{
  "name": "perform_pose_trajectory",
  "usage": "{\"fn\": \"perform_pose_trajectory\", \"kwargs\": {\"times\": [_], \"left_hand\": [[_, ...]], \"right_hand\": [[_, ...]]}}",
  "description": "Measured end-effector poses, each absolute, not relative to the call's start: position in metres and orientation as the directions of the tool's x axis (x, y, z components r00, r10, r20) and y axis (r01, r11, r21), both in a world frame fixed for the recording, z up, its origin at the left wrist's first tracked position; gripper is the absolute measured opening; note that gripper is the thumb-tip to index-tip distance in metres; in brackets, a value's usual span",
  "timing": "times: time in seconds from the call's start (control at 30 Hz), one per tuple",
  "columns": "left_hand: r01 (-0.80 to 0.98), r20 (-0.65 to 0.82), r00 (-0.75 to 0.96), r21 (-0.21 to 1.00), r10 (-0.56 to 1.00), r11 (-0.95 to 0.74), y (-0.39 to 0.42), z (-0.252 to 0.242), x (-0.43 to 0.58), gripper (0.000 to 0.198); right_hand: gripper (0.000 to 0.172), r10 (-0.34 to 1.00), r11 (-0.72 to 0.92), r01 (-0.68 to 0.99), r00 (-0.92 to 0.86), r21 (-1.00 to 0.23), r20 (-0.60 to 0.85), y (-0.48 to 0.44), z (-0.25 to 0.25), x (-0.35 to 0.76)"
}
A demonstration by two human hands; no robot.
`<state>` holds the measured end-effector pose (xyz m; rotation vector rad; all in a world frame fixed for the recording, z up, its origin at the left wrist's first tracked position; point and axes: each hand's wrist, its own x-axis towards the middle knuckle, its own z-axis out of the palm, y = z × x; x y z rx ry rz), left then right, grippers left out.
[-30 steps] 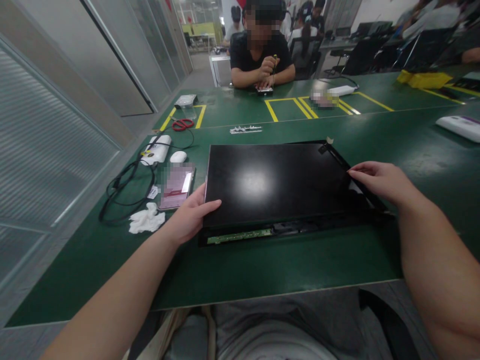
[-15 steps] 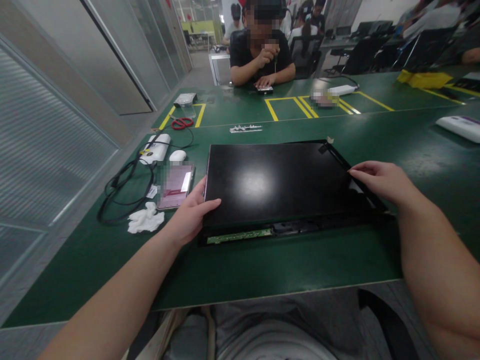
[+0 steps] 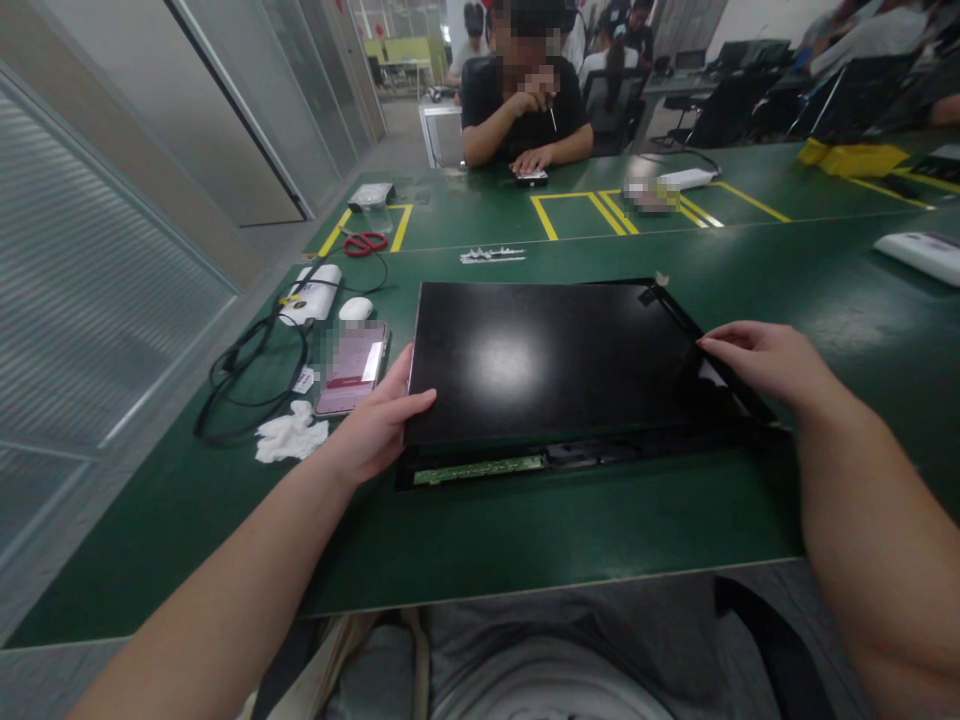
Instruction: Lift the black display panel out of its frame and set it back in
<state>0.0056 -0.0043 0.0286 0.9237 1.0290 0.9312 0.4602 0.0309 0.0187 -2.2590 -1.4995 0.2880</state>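
Observation:
A flat black screen panel (image 3: pixel 540 360) lies tilted over a black frame (image 3: pixel 630 450), its left side raised clear of the frame. My left hand (image 3: pixel 382 415) grips the panel's left edge, thumb on top and fingers underneath. At the opposite edge, thumb and fingertips of my right hand (image 3: pixel 742 352) are pinched together on the panel's border, close to the frame's right side. Below the panel's front edge a green circuit board strip (image 3: pixel 480 470) shows in the frame. What lies under the panel is hidden.
Left of the panel are a phone (image 3: pixel 352 370), a white mouse (image 3: pixel 356 310), crumpled tissue (image 3: pixel 292 432), a black cable (image 3: pixel 214 375) and red-handled scissors (image 3: pixel 365 243). Small white strips (image 3: pixel 492 256) lie behind it. Across the green table (image 3: pixel 540 550) sits a person (image 3: pixel 487 110) with a small device.
The left side of the panel has risen slightly, along with my left hand. My right hand stays pinched at the right edge. The person opposite has lowered their raised hand a little.

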Motion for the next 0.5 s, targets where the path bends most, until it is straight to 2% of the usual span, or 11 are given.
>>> {"fn": "perform_pose_trajectory", "kwargs": {"times": [0.5], "left_hand": [[-0.188,-0.248,0.250,0.936,0.936,0.299,-0.0015,0.0226,0.0006,0.099]], "right_hand": [[0.030,0.914,-0.336,0.821,0.403,-0.462,0.050,0.0328,0.0139,0.4676]]}}
